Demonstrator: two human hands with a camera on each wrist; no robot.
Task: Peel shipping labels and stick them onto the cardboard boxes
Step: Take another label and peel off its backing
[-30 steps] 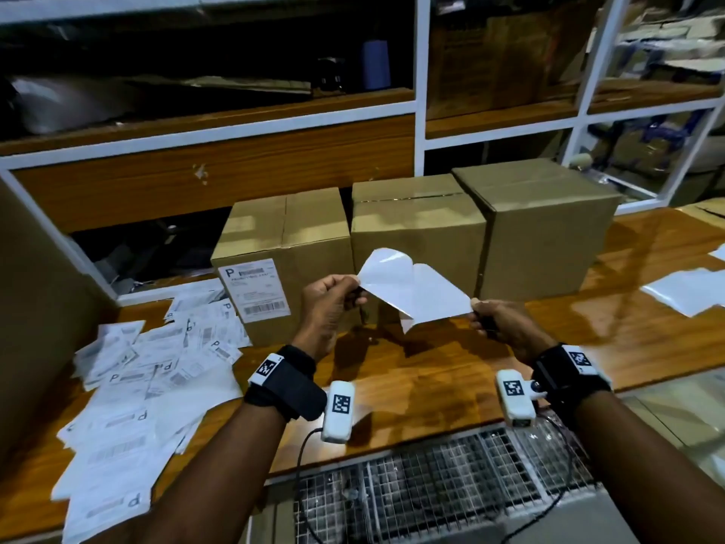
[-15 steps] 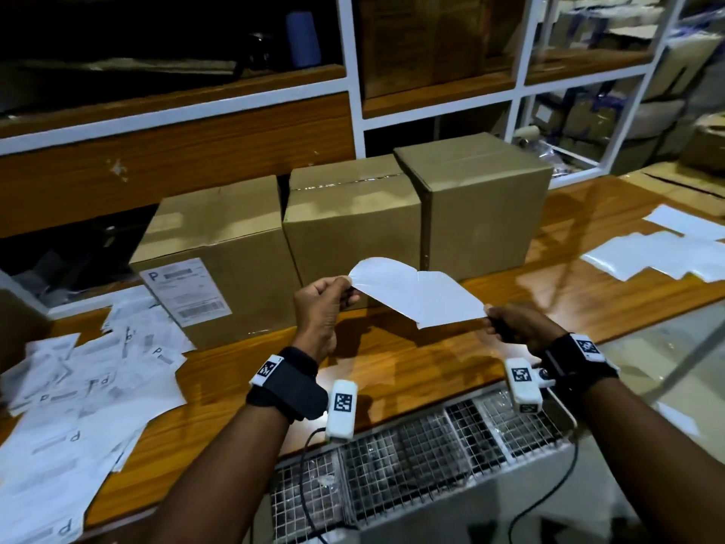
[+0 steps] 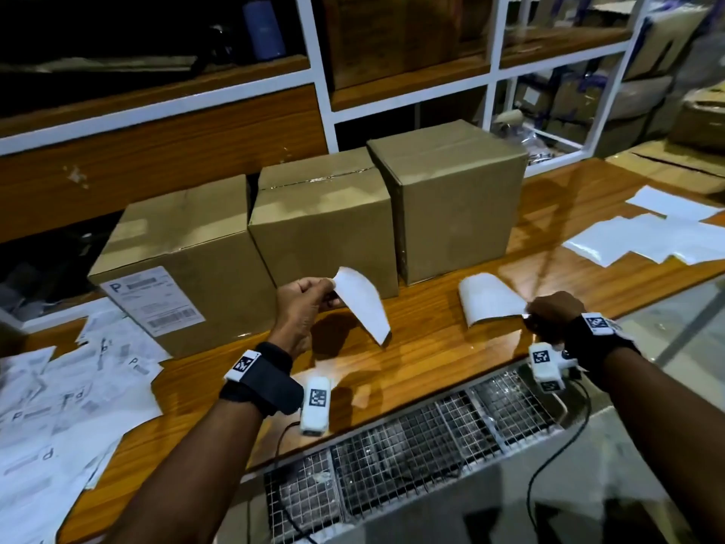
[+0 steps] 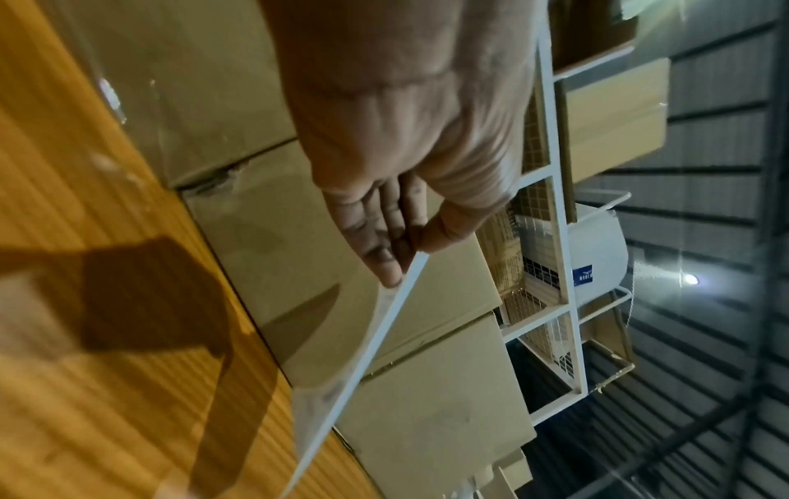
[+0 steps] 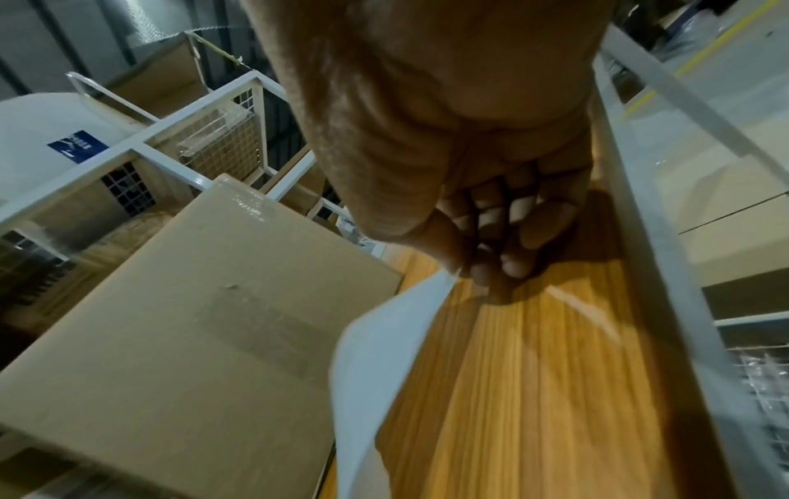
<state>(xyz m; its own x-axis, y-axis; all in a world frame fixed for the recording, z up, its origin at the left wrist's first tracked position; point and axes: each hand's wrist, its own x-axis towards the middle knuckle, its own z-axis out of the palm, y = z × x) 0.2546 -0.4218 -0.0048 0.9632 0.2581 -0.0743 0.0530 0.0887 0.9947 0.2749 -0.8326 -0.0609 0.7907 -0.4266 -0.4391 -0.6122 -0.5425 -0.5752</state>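
Observation:
Three cardboard boxes stand in a row on the wooden table (image 3: 431, 347). The left box (image 3: 184, 245) carries a printed shipping label (image 3: 151, 300); the middle box (image 3: 321, 229) and the right box (image 3: 451, 198) show bare fronts. My left hand (image 3: 329, 286) pinches a corner of a white sheet (image 3: 363, 304) that hangs down in front of the middle box; its edge (image 4: 363, 354) runs down from thumb and fingers (image 4: 410, 263). My right hand (image 3: 527, 316) pinches a separate curled glossy sheet (image 3: 488, 302) above the table, in front of the right box (image 5: 192, 320).
A heap of printed labels (image 3: 66, 394) covers the table's left end. Several blank glossy sheets (image 3: 647, 237) lie at the right. A wire mesh cage (image 3: 412, 445) sits below the front edge. White-framed shelving (image 3: 321, 92) stands behind the boxes.
The two sheets were still joined between my hands; now they are apart. My right hand has drawn its sheet off to the right, and the left hand's sheet hangs free.

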